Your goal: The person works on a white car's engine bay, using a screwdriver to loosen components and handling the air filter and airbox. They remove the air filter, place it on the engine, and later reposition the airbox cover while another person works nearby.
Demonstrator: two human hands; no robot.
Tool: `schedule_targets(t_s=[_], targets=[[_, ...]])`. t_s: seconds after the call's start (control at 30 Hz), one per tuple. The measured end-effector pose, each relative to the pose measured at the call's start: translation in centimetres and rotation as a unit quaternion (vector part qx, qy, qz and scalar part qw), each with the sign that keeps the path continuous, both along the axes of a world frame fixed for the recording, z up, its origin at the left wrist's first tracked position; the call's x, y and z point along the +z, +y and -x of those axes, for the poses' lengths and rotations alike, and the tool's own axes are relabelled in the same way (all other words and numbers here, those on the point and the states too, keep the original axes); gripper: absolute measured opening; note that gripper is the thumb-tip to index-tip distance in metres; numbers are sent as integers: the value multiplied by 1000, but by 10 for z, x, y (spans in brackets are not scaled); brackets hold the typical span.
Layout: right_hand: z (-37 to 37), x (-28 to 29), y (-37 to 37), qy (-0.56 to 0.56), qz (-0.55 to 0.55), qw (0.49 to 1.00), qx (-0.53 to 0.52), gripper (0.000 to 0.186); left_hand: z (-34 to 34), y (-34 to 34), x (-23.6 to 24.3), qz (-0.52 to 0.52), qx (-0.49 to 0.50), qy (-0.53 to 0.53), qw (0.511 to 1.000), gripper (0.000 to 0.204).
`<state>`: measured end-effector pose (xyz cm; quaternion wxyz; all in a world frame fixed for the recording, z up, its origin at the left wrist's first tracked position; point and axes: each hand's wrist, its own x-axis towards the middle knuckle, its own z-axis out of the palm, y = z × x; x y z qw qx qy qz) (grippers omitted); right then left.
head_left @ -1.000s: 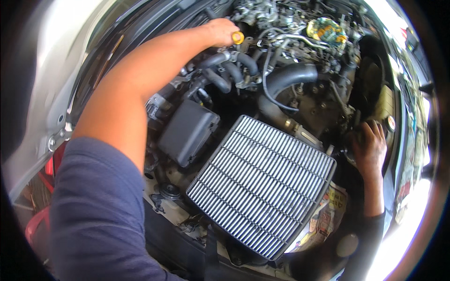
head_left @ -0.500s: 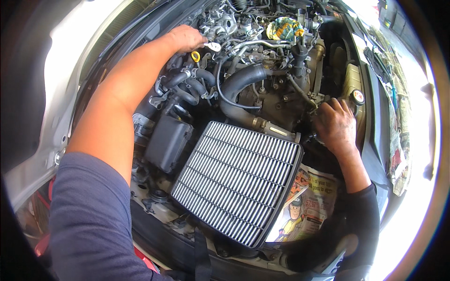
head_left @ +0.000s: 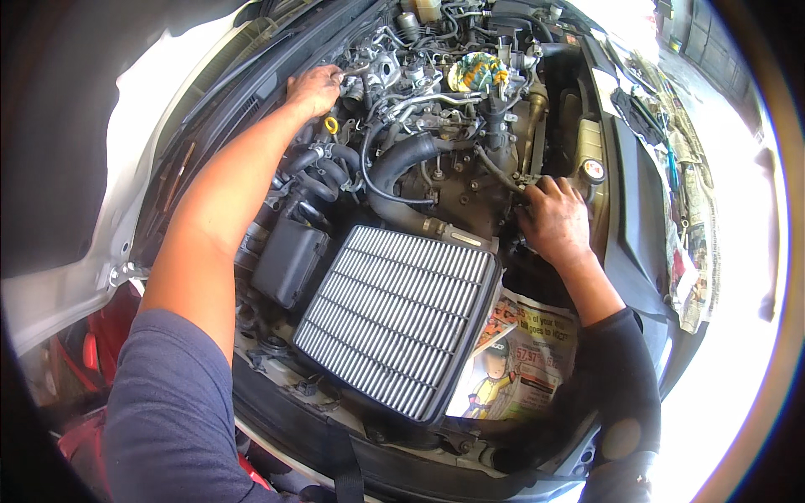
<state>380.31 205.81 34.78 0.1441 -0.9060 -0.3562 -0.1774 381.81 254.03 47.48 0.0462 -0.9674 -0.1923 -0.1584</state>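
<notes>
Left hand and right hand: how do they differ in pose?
The left hand reaches farther away, beyond the yellow ring; the right hand is nearer, beside the capped reservoir. The navy left sleeve leaves that forearm bare; the black right sleeve partly covers the other. Both are partly curled; any grip is hidden.

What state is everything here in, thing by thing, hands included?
Left hand: fingers curled, hold unclear
Right hand: fingers bent, tips hidden
Pleated panel: lying with pleats facing up
Engine: exposed
Black box: closed on top
Tank: capped
Patterned cloth: bunched up
Printed paper: spread out, creased
</notes>
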Motion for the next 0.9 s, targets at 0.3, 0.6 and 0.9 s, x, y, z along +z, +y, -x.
schedule_targets(t_s=[0.3,0.6,0.9], targets=[[-11,-21,-4,25,1,1000,-3,22,33,-99,39,41,-20,-162,986,50],[40,44,-18,85,-319,944,6,108,174,-255,23,601,-54,-128,787,49],[223,85,-69,61,-367,922,105,38,337,-362,34,679,-119,-50,723,53]])
